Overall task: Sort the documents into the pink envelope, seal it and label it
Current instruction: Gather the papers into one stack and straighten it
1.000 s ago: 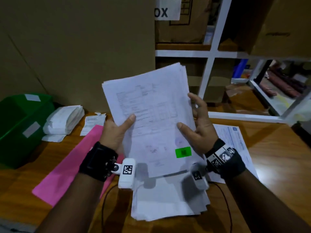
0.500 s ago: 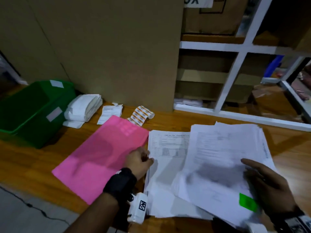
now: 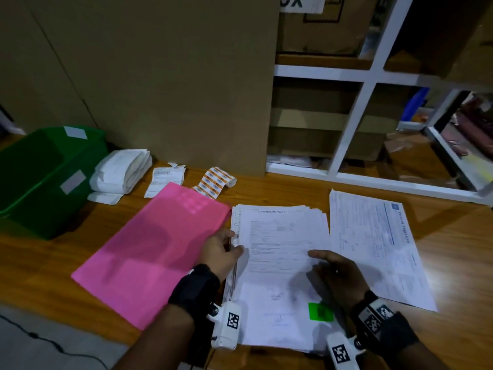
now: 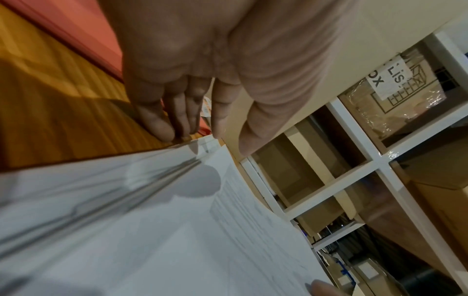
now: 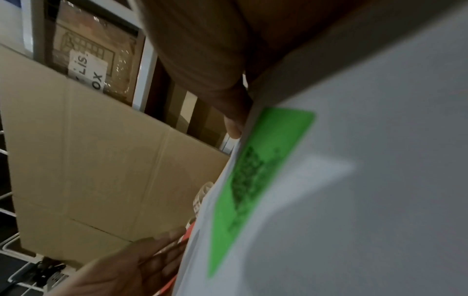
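Head view: the stack (image 3: pixel 280 263) lies on the table (image 3: pixel 48 265) beside the pink envelope (image 3: pixel 149 252); the right hand (image 3: pixel 338 273) rests flat on it. Left wrist view: the left hand (image 4: pixel 182 84), fingers straight, squares its edge. Thin, floppy, slippery sheets; best lifted by both long edges.

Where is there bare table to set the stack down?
Bare table lies left of the envelope, in front of the green bin. More lies right of the loose sheet. Behind the envelope it is crowded: folded papers, a slip, a label strip. The stack fills the middle.
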